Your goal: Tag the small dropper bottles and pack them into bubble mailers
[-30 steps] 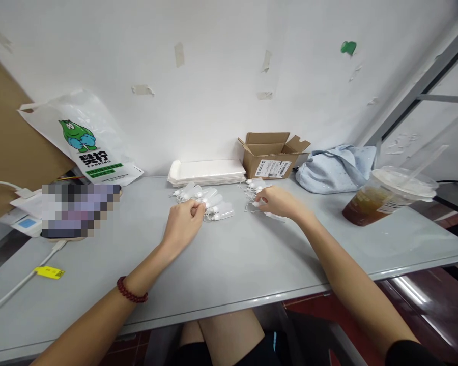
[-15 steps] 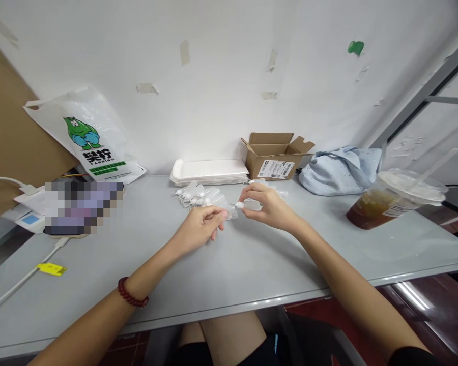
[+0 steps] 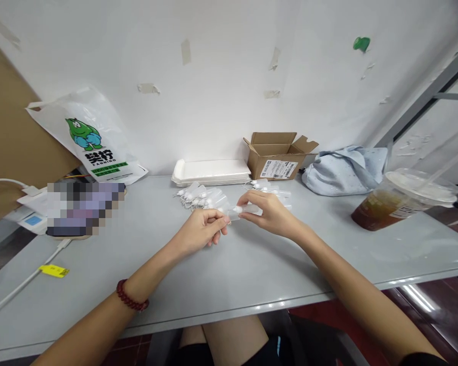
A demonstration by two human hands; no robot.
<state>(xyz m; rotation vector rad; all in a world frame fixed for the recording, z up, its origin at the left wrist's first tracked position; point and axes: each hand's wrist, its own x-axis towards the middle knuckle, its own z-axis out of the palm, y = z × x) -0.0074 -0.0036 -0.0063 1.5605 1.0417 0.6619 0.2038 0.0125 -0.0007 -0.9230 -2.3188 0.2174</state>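
My right hand [image 3: 270, 212] closes its thumb and fingers round a small translucent squeeze bottle [image 3: 249, 209] with a white nozzle end. That nozzle points left, toward my left hand [image 3: 206, 227]. The thumb and index finger of my left hand are pinched together close to the nozzle; what they hold is too small and clear to make out. Just beyond the left hand lies a pile of similar bottles [image 3: 209, 195] with white tips and thin loops. A second group of bottles [image 3: 265, 186] lies behind the right hand, partly hidden by it.
White trays [image 3: 213, 170] are stacked against the wall beside an open cardboard box [image 3: 275, 161]. To the right are a light blue cloth bag [image 3: 343, 170] and a drink cup [image 3: 389, 203]. At left are a plastic bag [image 3: 95, 142], a blurred-out phone [image 3: 87, 208] and a white cable [image 3: 30, 274].
My right fingers now grip the bottle's clear body, which shows more fully between the hands. The left hand has stayed almost in place. The whole view has shifted slightly.
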